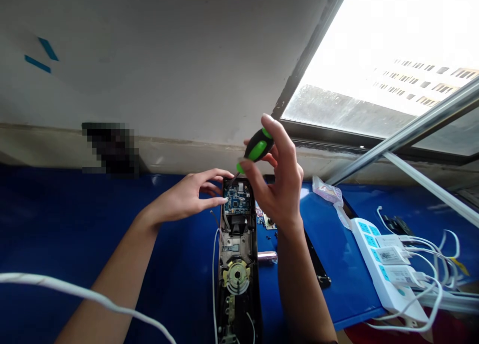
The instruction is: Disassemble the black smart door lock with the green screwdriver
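Observation:
A long black device housing [238,244] lies open on the blue table, with a blue circuit board [237,199] at its far end and a round metal part [237,275] lower down. My left hand [190,194] holds the housing's far left edge, thumb by the board and fingers at the top corner. Between the fingers and thumb of my right hand [279,179] is a green and black screwdriver [257,145], tilted, its shaft pointing down to the board's upper left corner. Whether its tip touches a screw cannot be made out.
Right of the housing lie small screws [268,237], a pinkish cylinder [267,257] and a long black piece [322,280]. A white power strip [389,279] with plugs and cables stands right. A white cable [86,295] crosses the lower left.

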A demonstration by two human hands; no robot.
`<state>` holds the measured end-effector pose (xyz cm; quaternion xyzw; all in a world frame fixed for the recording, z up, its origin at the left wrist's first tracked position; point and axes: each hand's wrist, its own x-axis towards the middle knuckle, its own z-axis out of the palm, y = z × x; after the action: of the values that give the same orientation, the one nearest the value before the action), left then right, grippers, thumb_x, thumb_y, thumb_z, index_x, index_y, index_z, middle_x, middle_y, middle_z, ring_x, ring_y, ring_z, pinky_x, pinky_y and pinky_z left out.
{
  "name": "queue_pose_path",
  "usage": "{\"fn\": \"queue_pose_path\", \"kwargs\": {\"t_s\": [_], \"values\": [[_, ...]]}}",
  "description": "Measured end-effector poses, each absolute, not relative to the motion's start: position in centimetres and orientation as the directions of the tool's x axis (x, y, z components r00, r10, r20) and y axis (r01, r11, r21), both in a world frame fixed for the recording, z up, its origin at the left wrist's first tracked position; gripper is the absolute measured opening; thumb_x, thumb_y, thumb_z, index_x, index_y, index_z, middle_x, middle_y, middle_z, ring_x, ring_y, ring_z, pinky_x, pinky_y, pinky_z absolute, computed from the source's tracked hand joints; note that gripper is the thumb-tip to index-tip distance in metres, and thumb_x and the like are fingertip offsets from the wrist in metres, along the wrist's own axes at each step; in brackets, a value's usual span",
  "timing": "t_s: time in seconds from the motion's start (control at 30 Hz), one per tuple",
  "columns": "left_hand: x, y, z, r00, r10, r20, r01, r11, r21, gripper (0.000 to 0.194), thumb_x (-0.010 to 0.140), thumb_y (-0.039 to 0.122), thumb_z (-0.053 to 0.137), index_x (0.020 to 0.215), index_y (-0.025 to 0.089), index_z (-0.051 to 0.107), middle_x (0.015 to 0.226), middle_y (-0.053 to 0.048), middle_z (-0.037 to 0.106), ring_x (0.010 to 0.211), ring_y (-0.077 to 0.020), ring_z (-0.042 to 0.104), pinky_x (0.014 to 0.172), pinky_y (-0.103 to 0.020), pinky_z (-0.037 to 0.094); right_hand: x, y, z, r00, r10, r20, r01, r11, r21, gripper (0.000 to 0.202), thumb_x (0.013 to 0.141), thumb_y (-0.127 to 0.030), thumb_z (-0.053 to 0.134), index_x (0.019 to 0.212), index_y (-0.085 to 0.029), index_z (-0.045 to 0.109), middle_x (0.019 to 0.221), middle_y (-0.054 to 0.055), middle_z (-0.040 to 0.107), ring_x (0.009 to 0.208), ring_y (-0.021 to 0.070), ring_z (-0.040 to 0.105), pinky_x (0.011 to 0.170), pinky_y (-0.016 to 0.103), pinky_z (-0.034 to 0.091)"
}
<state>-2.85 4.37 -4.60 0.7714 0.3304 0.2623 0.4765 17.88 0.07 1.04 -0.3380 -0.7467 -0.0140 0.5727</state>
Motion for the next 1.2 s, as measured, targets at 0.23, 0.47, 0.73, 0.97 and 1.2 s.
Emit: {"fn": "queue_pose_path", "kwargs": {"t_s": [0.23,0.47,0.73,0.97,1.2], "values": [[-2.62,4.01,-4.00,0.652,0.751,0.106,0.252,-0.347,0.904,0.056,0.087,0.040,0.078,0.140,0.035,0.059,0.141,-0.003,0.065,0.114,-0.0251,0.071,0.104,-0.044,0.059,18.06,-0.33,1.42,-0.073,0.477,0.876,0.452,0.799,-0.397,0.045,0.102,-0.025,0.056,0.145,-0.039,0.053,0.133,0.004,0.063,0.121,0.0243,0.066,0.092,0.044,0.066],[-2.52,3.92,-3.95,0.643,0.759,0.103,0.263,-0.345,0.901,0.056,0.087,0.039,0.079,0.139,0.036,0.060,0.140,-0.002,0.065,0.113,-0.0239,0.071,0.103,-0.043,0.059,18.31,-0.63,1.62,-0.072,0.479,0.875,0.442,0.802,-0.402,0.040,0.105,-0.026,0.049,0.143,-0.035,0.058,0.136,0.005,0.063,0.122,0.0258,0.066,0.095,0.047,0.064],[-2.37,3.84,-3.76,0.631,0.768,0.112,0.280,-0.360,0.890,0.055,0.087,0.039,0.079,0.139,0.036,0.061,0.137,-0.002,0.067,0.112,-0.0234,0.071,0.103,-0.042,0.059,18.36,-0.17,1.40,0.016,0.373,0.928,0.410,0.844,-0.347,0.031,0.094,-0.026,0.071,0.124,-0.033,0.069,0.109,0.004,0.064,0.096,0.0206,0.068,0.080,0.041,0.064],[-2.38,3.96,-4.07,0.634,0.764,0.121,0.266,-0.362,0.893,0.056,0.087,0.042,0.079,0.139,0.035,0.061,0.140,-0.003,0.066,0.113,-0.0236,0.071,0.104,-0.043,0.059,18.35,-0.71,1.63,-0.119,0.470,0.874,0.399,0.829,-0.392,0.042,0.107,-0.025,0.042,0.146,-0.035,0.055,0.139,0.006,0.064,0.124,0.0259,0.066,0.098,0.049,0.063],[-2.33,3.89,-3.88,0.625,0.771,0.126,0.279,-0.371,0.886,0.054,0.087,0.041,0.079,0.138,0.035,0.062,0.137,-0.002,0.068,0.113,-0.0236,0.071,0.104,-0.042,0.059,18.32,-0.61,1.80,0.024,0.387,0.922,0.457,0.816,-0.355,0.021,0.097,-0.037,0.068,0.117,-0.032,0.074,0.101,0.004,0.058,0.089,0.0177,0.066,0.076,0.038,0.064]]}}
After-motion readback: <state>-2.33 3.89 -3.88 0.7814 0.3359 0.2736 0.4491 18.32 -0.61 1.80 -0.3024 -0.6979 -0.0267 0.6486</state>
